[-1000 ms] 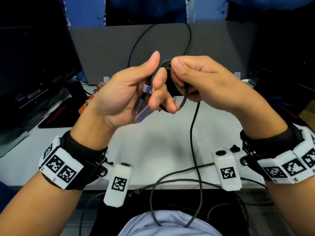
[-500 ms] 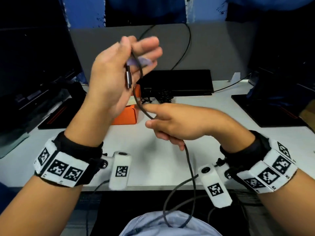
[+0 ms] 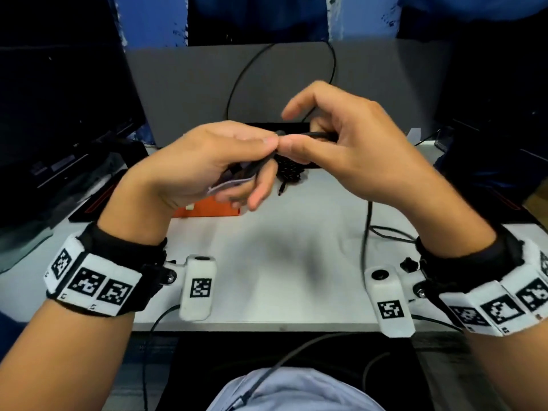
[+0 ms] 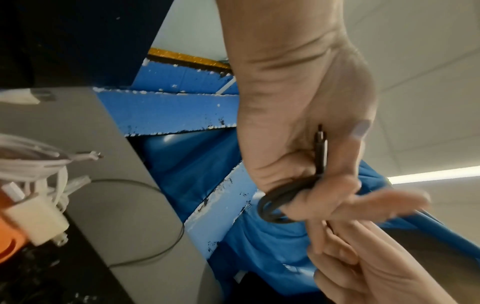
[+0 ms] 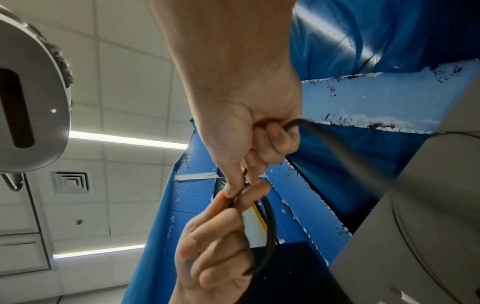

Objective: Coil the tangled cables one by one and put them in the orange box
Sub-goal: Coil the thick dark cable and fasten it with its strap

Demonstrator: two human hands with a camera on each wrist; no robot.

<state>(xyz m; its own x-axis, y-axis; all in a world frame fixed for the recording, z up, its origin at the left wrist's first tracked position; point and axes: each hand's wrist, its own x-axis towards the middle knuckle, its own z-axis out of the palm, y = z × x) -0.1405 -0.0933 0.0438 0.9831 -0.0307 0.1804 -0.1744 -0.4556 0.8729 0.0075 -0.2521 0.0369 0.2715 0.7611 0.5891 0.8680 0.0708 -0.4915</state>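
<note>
With our left hand (image 3: 207, 164) and right hand (image 3: 341, 149) both pinching the black cable (image 4: 283, 197), we risk its 1 loop springing open if either pinch slackens.

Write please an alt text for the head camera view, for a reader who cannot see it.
Two bare hands held together above a white desk coil a black cable: the left hand holds the loops and the right hand feeds the cable in. An orange box sits behind the left hand.
</note>
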